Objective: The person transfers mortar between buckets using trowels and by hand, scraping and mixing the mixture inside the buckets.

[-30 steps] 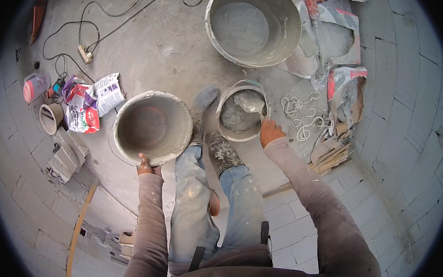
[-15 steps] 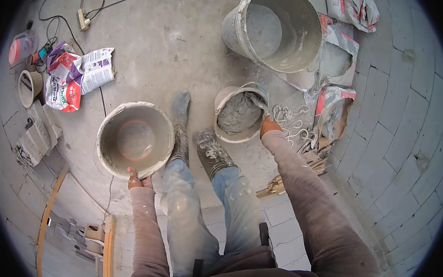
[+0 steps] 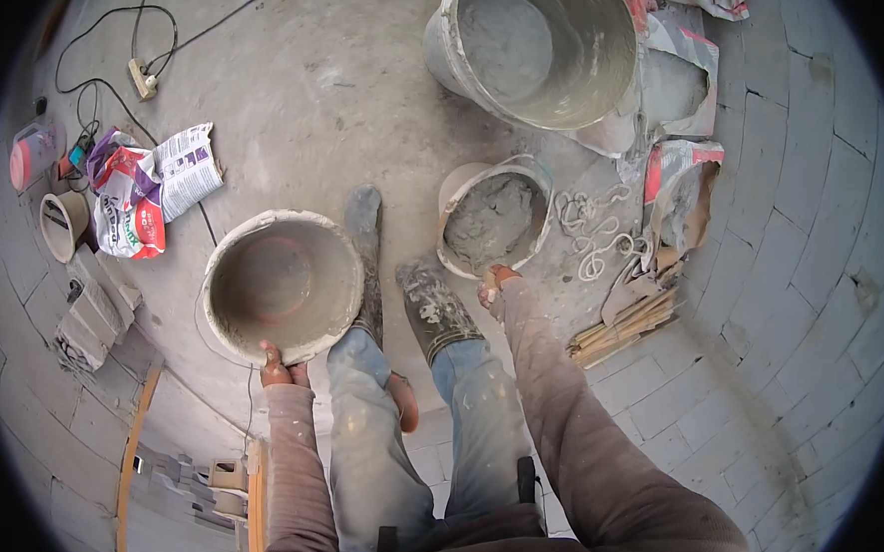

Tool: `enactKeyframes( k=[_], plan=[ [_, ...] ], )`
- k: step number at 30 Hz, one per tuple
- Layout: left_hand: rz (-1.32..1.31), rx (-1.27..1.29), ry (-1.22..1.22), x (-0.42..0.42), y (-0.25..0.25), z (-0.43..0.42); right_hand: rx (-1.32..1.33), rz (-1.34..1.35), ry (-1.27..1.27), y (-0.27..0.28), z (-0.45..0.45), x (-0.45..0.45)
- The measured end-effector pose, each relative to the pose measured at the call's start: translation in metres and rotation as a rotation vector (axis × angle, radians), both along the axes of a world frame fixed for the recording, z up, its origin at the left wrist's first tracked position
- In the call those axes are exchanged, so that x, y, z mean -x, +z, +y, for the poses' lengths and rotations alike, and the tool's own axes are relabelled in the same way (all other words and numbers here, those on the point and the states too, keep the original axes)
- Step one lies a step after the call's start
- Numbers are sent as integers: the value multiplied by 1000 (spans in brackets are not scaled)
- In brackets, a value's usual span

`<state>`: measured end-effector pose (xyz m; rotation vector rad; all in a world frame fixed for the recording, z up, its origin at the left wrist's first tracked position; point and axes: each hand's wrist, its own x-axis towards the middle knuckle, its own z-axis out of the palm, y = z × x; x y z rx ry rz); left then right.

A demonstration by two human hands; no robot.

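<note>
My left hand (image 3: 279, 367) grips the near rim of a wide mortar tub (image 3: 221, 326), thumb on top. A thin grey film coats its inside, and it tilts slightly beside my left boot. At the near edge of a smaller bucket (image 3: 446, 238), my right hand (image 3: 495, 284) has its fingers closed over the rim. Thick grey mortar (image 3: 490, 219) lies inside that bucket, and its wire handle rests at the far side. No trowel shows in my right hand.
A large tub (image 3: 448, 61) of grey mix stands at the back right. Torn cement bags (image 3: 681, 194), white rope (image 3: 594, 234) and wooden strips (image 3: 624, 326) lie along the right. To the left are a crumpled bag (image 3: 131, 195), a power strip (image 3: 142, 78) and cables.
My right hand has left the metal trowel handle at the small bucket's right side and moved to its near rim. The trowel is no longer visible. My left hand keeps its grip.
</note>
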<state>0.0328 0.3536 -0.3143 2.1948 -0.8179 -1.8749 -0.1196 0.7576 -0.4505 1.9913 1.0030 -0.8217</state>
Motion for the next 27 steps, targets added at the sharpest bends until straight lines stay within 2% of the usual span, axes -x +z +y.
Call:
enactKeyframes(
  k=[2,6,8,9,11,15,18,20,22,23,26,27],
  plan=[
    [6,3,-48,7,1,-2,72,-39,-474,-9,-11,5],
    [-9,-17,-107,27,7,-9,275,5,-457,23,2,11],
    [-24,-2,-147,37,6,-13,67,85,488,100,-25,22],
    [-24,-10,-146,39,6,-16,60,93,474,110,-14,6],
    [-18,-20,-153,43,6,-18,102,135,1406,121,12,-16],
    [6,-20,-217,52,7,-19,117,58,1417,161,11,61],
    [38,-40,-249,50,0,-22,75,28,1461,122,5,122],
    [34,-62,-262,49,-2,-23,296,-6,1548,91,-15,157],
    [24,-48,-314,54,2,-16,233,57,1791,21,-38,107],
    [24,-46,-328,57,3,-13,233,61,1777,7,-40,88],
    [-60,-65,-338,58,13,-9,196,39,1717,21,-51,51],
    [-62,-65,-348,58,13,-8,304,17,1764,37,-45,53]
  ],
)
